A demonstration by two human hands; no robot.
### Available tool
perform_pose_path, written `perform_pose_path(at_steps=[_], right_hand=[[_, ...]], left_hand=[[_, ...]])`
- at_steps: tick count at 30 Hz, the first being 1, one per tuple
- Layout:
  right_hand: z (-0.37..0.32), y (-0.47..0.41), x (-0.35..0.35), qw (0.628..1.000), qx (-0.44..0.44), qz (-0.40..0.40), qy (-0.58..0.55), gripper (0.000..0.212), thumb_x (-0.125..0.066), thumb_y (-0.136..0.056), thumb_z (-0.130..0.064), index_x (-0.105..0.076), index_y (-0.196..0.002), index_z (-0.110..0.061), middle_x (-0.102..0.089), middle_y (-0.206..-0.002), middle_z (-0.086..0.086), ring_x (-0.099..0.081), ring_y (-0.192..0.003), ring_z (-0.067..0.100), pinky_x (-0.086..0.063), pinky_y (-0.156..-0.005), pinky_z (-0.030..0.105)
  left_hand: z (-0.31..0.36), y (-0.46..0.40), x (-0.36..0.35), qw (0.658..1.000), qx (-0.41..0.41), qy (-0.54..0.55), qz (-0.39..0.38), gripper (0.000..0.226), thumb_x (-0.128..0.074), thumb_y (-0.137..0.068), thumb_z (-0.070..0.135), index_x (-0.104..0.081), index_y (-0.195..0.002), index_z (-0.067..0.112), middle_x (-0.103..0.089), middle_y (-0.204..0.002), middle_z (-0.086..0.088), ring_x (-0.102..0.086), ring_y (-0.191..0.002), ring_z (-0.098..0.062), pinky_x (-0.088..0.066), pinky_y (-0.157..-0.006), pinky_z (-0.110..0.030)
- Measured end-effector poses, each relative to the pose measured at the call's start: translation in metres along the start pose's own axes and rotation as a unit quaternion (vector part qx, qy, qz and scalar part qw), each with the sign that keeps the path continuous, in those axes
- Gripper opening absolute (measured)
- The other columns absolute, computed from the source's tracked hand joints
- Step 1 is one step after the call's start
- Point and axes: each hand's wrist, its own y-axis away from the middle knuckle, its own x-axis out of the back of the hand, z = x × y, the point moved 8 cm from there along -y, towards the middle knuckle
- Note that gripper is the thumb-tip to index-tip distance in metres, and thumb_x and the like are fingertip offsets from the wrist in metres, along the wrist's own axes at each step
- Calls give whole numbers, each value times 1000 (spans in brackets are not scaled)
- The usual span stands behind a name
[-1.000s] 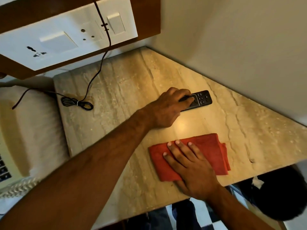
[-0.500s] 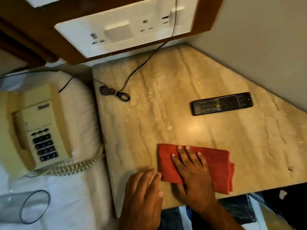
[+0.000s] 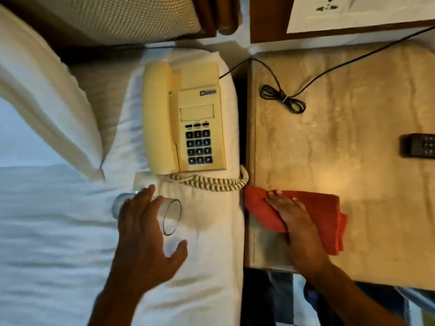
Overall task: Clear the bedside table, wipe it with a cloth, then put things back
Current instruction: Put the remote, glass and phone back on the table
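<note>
A clear drinking glass (image 3: 170, 215) lies on its side on the white bed. My left hand (image 3: 143, 231) hovers spread over it, fingers apart, not closed on it. The cream telephone (image 3: 186, 118) rests on the bed beside the marble bedside table (image 3: 353, 142). My right hand (image 3: 294, 220) lies flat on the folded red cloth (image 3: 324, 215) at the table's near left corner. A black remote (image 3: 421, 145) sits on the table at the right edge of view.
A bundled black cable (image 3: 282, 98) lies on the table's far left part. The coiled handset cord (image 3: 211, 182) trails to the table's edge. A pillow (image 3: 47, 97) fills the bed's far left. The wooden headboard and a wall switch plate stand behind.
My left hand let go of the remote on the table and moved left over the glass on the bed. The view swung left. The red cloth slid to the table's left corner.
</note>
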Motion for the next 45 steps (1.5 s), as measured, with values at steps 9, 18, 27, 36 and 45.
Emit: perform_pose_path(at_steps=[9, 18, 27, 36, 45], right_hand=[[-55, 33, -9, 756, -250, 97, -597, 38, -68, -88, -25, -68, -124, -37, -74, -119, 8, -66, -113, 36, -53, -95, 50], [-56, 70, 58, 788, -151, 144, -579, 42, -74, -84, -26, -69, -125, -36, -73, -122, -2, -72, -108, 17, -57, -83, 22], [43, 53, 145, 873, -179, 221, -396, 46, -54, -96, 5, -69, -121, -30, -77, -105, -13, -72, -95, 5, -55, -78, 15], [57, 90, 171, 939, 125, 155, 280, 38, -38, -104, -20, -62, -133, -18, -66, -134, 8, -62, -123, 30, -41, -100, 43], [137, 60, 89, 957, 49, -14, 284, 75, -51, -87, -51, -30, -156, -32, -28, -165, 4, -16, -154, 33, -14, -119, 64]], left_hand=[[55, -11, 14, 927, 111, 356, 27, 77, -58, -75, 81, -52, -133, 31, -71, -106, 15, -64, -97, -3, -45, -84, -8], [165, -48, -49, 680, 353, 641, -48, 93, -60, -62, 89, -63, -105, 7, -67, -100, -30, -64, -95, -52, -53, -83, -67], [273, -73, -90, 745, 262, 604, -109, 88, -56, -50, 98, -63, -107, 32, -72, -88, 8, -68, -78, -5, -53, -65, -21], [328, -224, -54, 786, 71, 613, -25, 70, -88, -66, 31, -46, -122, 24, -61, -119, 3, -61, -115, -12, -53, -102, -37], [412, -296, -84, 842, -59, 536, -18, 87, -92, -66, 23, -41, -135, 8, -57, -132, -10, -56, -124, -18, -48, -104, -27]])
